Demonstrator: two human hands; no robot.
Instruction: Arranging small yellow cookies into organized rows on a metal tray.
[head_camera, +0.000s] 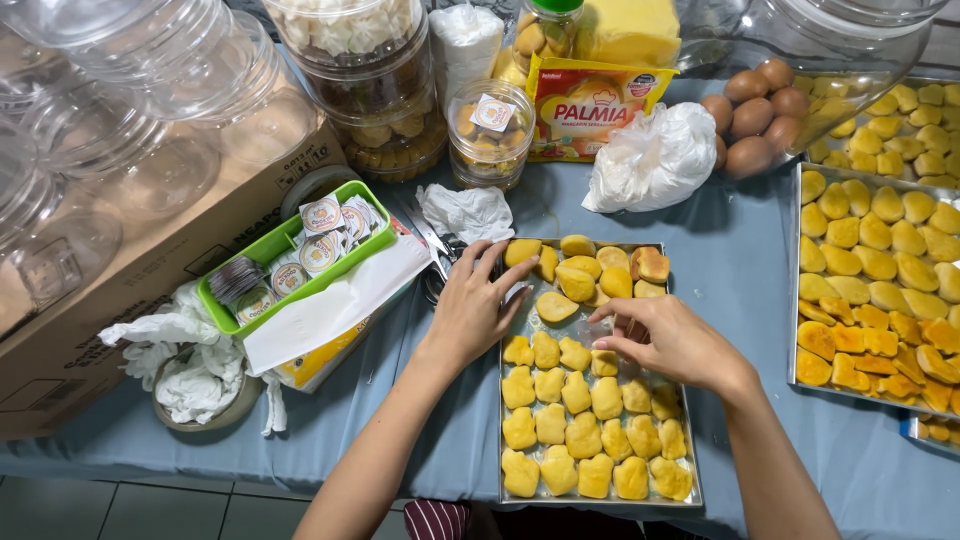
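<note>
Cookies (590, 420) under both hands, on metal tray (690, 480). Left hand (470, 310) spread, fingertips steadying tray's upper-left rim. Right hand (665, 340) pinching small clear piece (595, 330), probably plastic, over mid-tray. Eggs (755, 115) well beyond right hand; green basket (290, 255) left of left hand.

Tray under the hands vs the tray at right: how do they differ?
The near tray holds pale yellow cookies in loose rows, with bare metal between them and a heap at its far end; the right tray is packed tight and runs to darker orange. The left hand and right hand work over the near tray only. Both are flat metal trays.
</note>
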